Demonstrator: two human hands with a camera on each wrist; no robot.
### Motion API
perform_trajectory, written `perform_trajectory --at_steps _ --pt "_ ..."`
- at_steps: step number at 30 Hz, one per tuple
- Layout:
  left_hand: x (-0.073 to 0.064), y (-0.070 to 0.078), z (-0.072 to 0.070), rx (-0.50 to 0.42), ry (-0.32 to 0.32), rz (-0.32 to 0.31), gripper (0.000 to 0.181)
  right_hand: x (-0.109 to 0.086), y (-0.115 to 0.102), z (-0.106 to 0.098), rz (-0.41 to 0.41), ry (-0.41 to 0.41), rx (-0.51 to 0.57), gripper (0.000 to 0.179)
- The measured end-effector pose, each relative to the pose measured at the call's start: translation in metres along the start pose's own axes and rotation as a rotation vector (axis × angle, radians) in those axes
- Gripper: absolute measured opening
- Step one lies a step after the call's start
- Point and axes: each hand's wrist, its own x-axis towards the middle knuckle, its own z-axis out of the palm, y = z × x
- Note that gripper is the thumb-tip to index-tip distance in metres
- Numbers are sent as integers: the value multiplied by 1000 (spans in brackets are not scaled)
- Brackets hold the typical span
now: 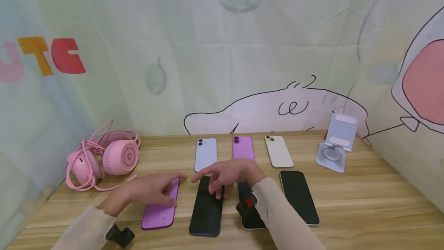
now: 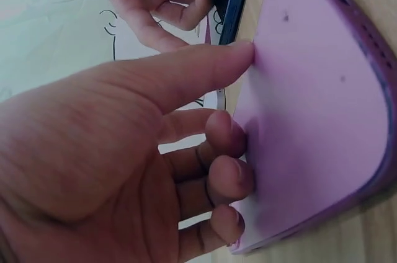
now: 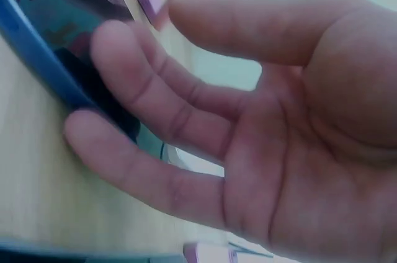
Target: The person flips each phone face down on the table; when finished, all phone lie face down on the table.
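On a wood-grain table (image 1: 367, 207), at the near left, a purple phone (image 1: 156, 215) lies flat beneath my left hand (image 1: 149, 190). My left thumb and fingertips are spread and loosely bent against it, touching without wrapping around; whether they bear any weight, I cannot tell. Just to its right is a black-faced phone (image 1: 206, 215) with a blue edge. My right hand (image 1: 229, 174) is above its upper end, index finger extended leftward, the other fingers relaxed and gripping nothing; I cannot tell whether their tips touch it. Two more dark-screened phones continue the near row.

Behind them stand out a pale blue phone (image 1: 206, 157), a lilac phone (image 1: 243, 149) and a cream phone (image 1: 280, 152). Pink headphones (image 1: 121, 157) lie at far left, a folding stand (image 1: 341, 131) at far right.

I judge the purple phone to be rigid and fairly light, its smooth face probably slippery and its glass breakable if dropped. Its two long side edges look the safest hold, thumb on one and fingers opposite, midway along for balance.
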Motion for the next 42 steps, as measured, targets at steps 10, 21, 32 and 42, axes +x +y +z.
perform_trajectory --at_steps 10,21,32,42 --pt "6 4 5 36 20 72 60 -11 9 -16 51 -49 12 49" --pt "12 13 17 4 12 81 59 -20 20 -26 50 -32 75 49" --pt "17 23 25 4 60 88 77 -19 23 -29 79 -49 77 48" --pt "24 27 31 -14 85 84 83 -15 23 -25 70 -13 45 52"
